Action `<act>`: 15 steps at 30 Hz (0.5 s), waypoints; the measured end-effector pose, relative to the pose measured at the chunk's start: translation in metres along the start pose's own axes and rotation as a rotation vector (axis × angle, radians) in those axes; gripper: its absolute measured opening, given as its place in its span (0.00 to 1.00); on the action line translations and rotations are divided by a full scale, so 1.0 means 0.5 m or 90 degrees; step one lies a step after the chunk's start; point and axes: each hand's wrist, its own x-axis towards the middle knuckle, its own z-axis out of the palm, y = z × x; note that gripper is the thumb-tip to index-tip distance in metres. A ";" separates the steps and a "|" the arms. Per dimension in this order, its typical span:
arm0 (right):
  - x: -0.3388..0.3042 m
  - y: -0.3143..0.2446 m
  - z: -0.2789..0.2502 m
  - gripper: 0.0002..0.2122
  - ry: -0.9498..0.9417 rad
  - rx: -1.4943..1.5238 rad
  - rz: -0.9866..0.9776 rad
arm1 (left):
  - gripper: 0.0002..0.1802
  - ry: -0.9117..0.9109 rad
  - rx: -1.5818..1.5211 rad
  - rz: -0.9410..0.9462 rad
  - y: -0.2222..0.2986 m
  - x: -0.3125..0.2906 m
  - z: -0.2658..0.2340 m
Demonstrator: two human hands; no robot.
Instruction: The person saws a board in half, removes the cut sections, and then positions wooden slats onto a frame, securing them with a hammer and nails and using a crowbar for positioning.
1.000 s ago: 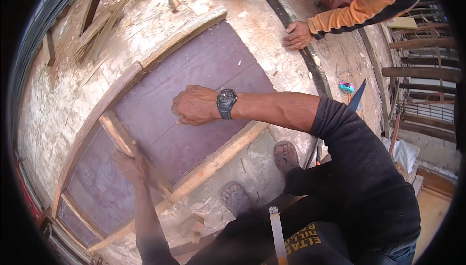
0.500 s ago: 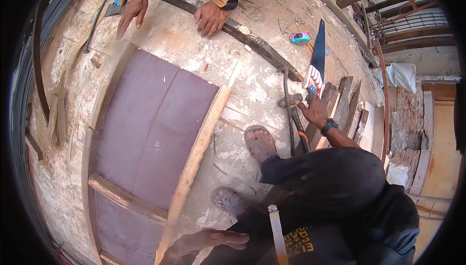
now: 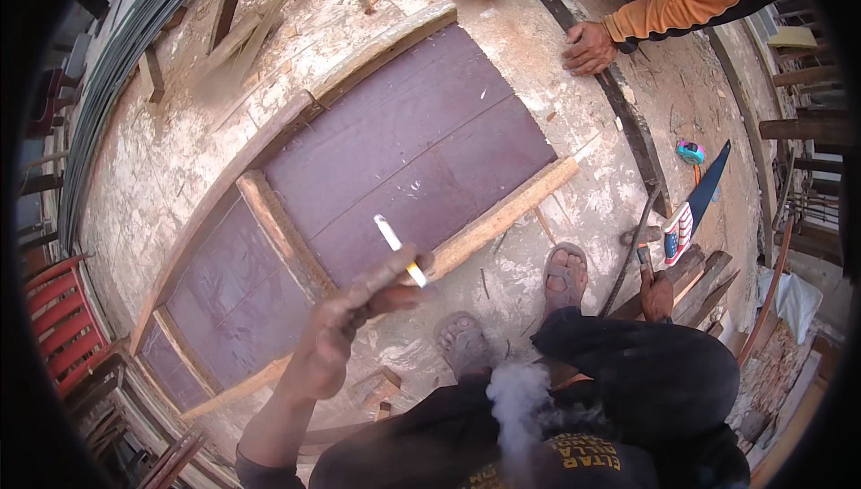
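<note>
A lit white cigarette (image 3: 391, 236) is pinched between the fingers of my left hand (image 3: 345, 314), raised over a framed panel. My right hand (image 3: 657, 298) is closed round the handle of a hammer (image 3: 640, 236) at the right, its grip partly hidden by the fingers. Just beyond the hammer lies a handsaw (image 3: 695, 202) with a dark blade and a handle patterned in stars and stripes. The purple-brown panel (image 3: 404, 157) lies flat on the floor, edged by a wooden strip (image 3: 507, 213) and crossed by a wooden batten (image 3: 282, 233).
Across from me, a co-worker's hand (image 3: 589, 48) rests on a long dark beam (image 3: 639, 135). A turquoise tape measure (image 3: 690, 152) and a bent metal bar (image 3: 632, 260) lie near the saw. Wood offcuts (image 3: 708, 287) lie at right, a red slatted piece (image 3: 67, 319) at far left.
My left hand has risen over the panel and now holds the cigarette, earlier near the lower edge. My right hand has moved from by the saw handle onto the hammer. The view has swung left.
</note>
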 end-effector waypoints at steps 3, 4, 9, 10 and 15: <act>0.028 -0.007 -0.049 0.26 0.072 -0.096 -0.060 | 0.42 0.455 0.432 0.019 -0.125 0.041 -0.181; 0.037 -0.005 -0.072 0.25 0.083 -0.111 -0.073 | 0.41 0.529 0.441 0.038 -0.149 0.050 -0.248; 0.107 0.098 -0.170 0.21 0.105 -0.093 -0.176 | 0.34 0.739 0.577 0.195 -0.168 0.167 -0.495; 0.120 0.117 -0.189 0.20 0.096 -0.058 -0.206 | 0.33 0.734 0.591 0.183 -0.162 0.211 -0.512; 0.014 -0.318 -0.463 0.20 -0.017 -0.217 -0.436 | 0.34 0.796 0.662 -0.028 -0.225 0.314 -0.631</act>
